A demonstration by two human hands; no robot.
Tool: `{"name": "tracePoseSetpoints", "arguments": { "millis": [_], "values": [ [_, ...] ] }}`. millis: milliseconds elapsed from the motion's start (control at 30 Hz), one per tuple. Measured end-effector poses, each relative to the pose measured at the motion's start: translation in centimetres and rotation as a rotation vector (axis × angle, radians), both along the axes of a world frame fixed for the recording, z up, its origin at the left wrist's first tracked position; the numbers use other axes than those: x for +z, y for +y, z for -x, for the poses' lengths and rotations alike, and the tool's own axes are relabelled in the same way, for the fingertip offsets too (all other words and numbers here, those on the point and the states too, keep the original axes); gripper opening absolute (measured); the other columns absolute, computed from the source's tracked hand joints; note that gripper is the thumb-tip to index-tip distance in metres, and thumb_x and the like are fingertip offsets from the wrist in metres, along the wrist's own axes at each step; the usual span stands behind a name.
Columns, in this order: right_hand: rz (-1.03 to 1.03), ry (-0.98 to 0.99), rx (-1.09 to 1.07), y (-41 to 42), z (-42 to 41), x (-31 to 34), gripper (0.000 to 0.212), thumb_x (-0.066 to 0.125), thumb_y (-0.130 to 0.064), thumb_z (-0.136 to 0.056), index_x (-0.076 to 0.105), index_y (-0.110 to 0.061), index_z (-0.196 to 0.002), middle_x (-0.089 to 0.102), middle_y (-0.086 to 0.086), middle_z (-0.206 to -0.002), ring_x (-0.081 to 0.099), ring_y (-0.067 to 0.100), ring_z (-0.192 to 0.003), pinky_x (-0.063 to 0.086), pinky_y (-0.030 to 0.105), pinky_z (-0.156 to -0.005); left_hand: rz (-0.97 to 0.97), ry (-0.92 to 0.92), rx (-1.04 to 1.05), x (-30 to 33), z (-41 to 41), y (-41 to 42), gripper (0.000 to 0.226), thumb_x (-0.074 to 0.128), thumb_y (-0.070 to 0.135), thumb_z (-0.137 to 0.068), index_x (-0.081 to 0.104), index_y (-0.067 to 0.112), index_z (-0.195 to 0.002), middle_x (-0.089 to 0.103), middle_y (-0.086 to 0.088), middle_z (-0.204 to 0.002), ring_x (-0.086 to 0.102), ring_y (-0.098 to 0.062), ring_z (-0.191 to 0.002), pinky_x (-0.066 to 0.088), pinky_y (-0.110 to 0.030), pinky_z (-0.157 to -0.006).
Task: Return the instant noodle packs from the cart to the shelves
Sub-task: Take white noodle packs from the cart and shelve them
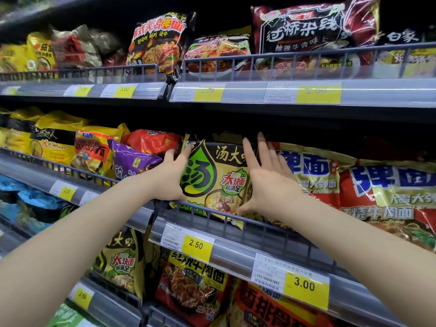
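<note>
Both hands are up at the middle shelf (pixel 259 234) now, bracketing a yellow-green noodle pack (pixel 217 178) that stands upright behind the wire rail (pixel 200 208). The left hand (pixel 171 175) curls round the pack's left edge, fingers tucked behind it by the look of things. The right hand (pixel 266 175) lies flat against the right edge, fingers straight and spread, thumb down near the lower corner. The pack is squeezed between a purple pack (pixel 132 161) just outside the left hand and a red-and-blue pack (pixel 316 175) just beyond the right.

My read: this is the seating step. Best to push evenly from both sides, let the bottom seam drop fully behind the rail, and hold the neighbours back so they don't buckle or tip forward. That lower corner by the right thumb seems to poke over the rail, so it wants tucking in.

The cart is nowhere in view, so how many packs remain is unknown. The left fingertips are hidden behind the pack, the shelf's depth is dark, and the far-left packs are blurred
</note>
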State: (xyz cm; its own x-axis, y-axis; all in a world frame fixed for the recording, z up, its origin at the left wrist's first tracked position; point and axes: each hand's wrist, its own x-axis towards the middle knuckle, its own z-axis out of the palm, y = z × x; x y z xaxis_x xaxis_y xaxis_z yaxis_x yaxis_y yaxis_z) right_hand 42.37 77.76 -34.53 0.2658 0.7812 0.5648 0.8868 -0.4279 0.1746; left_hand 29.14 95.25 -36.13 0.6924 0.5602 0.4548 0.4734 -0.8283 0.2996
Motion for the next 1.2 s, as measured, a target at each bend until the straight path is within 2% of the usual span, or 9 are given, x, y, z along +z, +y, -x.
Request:
{"name": "tracePoseSetpoints", "arguments": {
  "millis": [100, 333, 567, 733, 867, 933, 1033, 1133, 1200],
  "values": [
    [0.016, -0.019, 0.002, 0.3, -0.3, 0.2, 0.145, 0.083, -0.055, -0.054, -0.026, -0.024, -0.145, -0.033, 0.008, -0.153, -0.014, 0.028, -0.145, 0.001, 0.041, -0.12, -0.036, 0.015, 0.02, -0.1, -0.8, 0.7, 0.126, 0.08, 0.015, -0.07, -0.021, 0.025, -0.145, 0.001, -0.014, -0.151, 0.035, -0.039, -0.131, 0.042, -0.038, -0.101],
    [0.03, -0.047, 0.026, 0.6, -1.0, 0.1, 0.143, 0.084, -0.051, -0.056, -0.024, -0.022, -0.146, -0.032, 0.009, -0.153, -0.009, 0.027, -0.146, 0.004, 0.04, -0.12, -0.061, 0.032, 0.024, 0.1, -1.3, 1.5, 0.132, 0.085, 0.02, -0.063, -0.017, 0.025, -0.145, -0.002, -0.017, -0.153, 0.026, -0.041, -0.136, 0.036, -0.045, -0.108],
    [0.028, -0.035, 0.008, 0.5, -1.0, 0.1, 0.142, 0.084, -0.05, -0.057, -0.022, -0.024, -0.147, -0.032, 0.009, -0.153, -0.008, 0.03, -0.146, 0.005, 0.042, -0.12, -0.039, 0.027, 0.031, 0.0, -1.3, 0.8, 0.131, 0.084, 0.018, -0.065, -0.019, 0.023, -0.146, 0.004, -0.015, -0.15, 0.03, -0.04, -0.134, 0.036, -0.043, -0.107],
    [0.005, -0.015, -0.02, -0.5, -0.7, 0.3, 0.131, 0.074, -0.059, -0.065, -0.02, -0.023, -0.148, -0.029, 0.013, -0.153, -0.006, 0.032, -0.146, 0.003, 0.041, -0.117, -0.037, 0.035, 0.083, 0.8, -1.3, -0.8, 0.117, 0.078, 0.019, -0.073, -0.011, 0.014, -0.148, -0.007, -0.016, -0.155, 0.033, -0.039, -0.134, 0.038, -0.037, -0.102],
    [-0.048, -0.025, -0.031, -2.4, -0.2, 0.2, 0.107, 0.058, -0.061, -0.079, -0.011, -0.021, -0.151, -0.015, 0.015, -0.158, 0.001, 0.031, -0.146, 0.006, 0.04, -0.117, -0.07, 0.049, 0.132, 1.9, -1.0, -2.8, 0.09, 0.068, 0.033, -0.081, 0.013, 0.003, -0.146, 0.001, -0.019, -0.154, 0.034, -0.036, -0.133, 0.035, -0.036, -0.104],
    [-0.051, -0.044, -0.037, -3.3, 0.0, -0.1, 0.096, 0.052, -0.059, -0.085, -0.005, -0.019, -0.151, -0.006, 0.014, -0.159, 0.004, 0.03, -0.146, 0.008, 0.04, -0.118, -0.088, 0.052, 0.128, 2.4, -0.7, -3.9, 0.072, 0.066, 0.035, -0.083, 0.03, 0.002, -0.136, 0.021, -0.018, -0.147, 0.044, -0.033, -0.123, 0.041, -0.037, -0.098],
    [-0.023, -0.033, -0.028, -4.9, 0.2, -0.2, 0.08, 0.047, -0.053, -0.091, 0.01, -0.015, -0.151, 0.012, 0.013, -0.158, 0.014, 0.028, -0.145, 0.013, 0.04, -0.118, -0.204, 0.042, 0.102, 2.7, -0.4, -5.8, 0.059, 0.063, 0.033, -0.085, 0.04, 0.006, -0.132, 0.041, -0.013, -0.131, 0.047, -0.028, -0.115, 0.041, -0.034, -0.093],
    [-0.038, -0.019, 0.024, -6.5, -0.1, -0.3, 0.056, 0.045, -0.047, -0.094, 0.039, -0.013, -0.138, 0.045, 0.009, -0.141, 0.041, 0.026, -0.13, 0.031, 0.038, -0.108, -0.339, 0.051, 0.117, 2.3, -0.6, -7.3, 0.047, 0.057, 0.036, -0.087, 0.048, 0.017, -0.129, 0.05, -0.005, -0.127, 0.05, -0.026, -0.114, 0.044, -0.043, -0.095],
    [-0.03, 0.014, 0.053, -6.9, -0.6, 0.0, 0.046, 0.045, -0.045, -0.094, 0.048, -0.015, -0.128, 0.057, 0.004, -0.127, 0.053, 0.024, -0.117, 0.042, 0.036, -0.094, -0.413, 0.074, 0.147, 2.1, -1.0, -8.2, 0.039, 0.053, 0.039, -0.088, 0.052, 0.022, -0.123, 0.054, -0.001, -0.124, 0.051, -0.024, -0.113, 0.046, -0.042, -0.09]
  ]
}}
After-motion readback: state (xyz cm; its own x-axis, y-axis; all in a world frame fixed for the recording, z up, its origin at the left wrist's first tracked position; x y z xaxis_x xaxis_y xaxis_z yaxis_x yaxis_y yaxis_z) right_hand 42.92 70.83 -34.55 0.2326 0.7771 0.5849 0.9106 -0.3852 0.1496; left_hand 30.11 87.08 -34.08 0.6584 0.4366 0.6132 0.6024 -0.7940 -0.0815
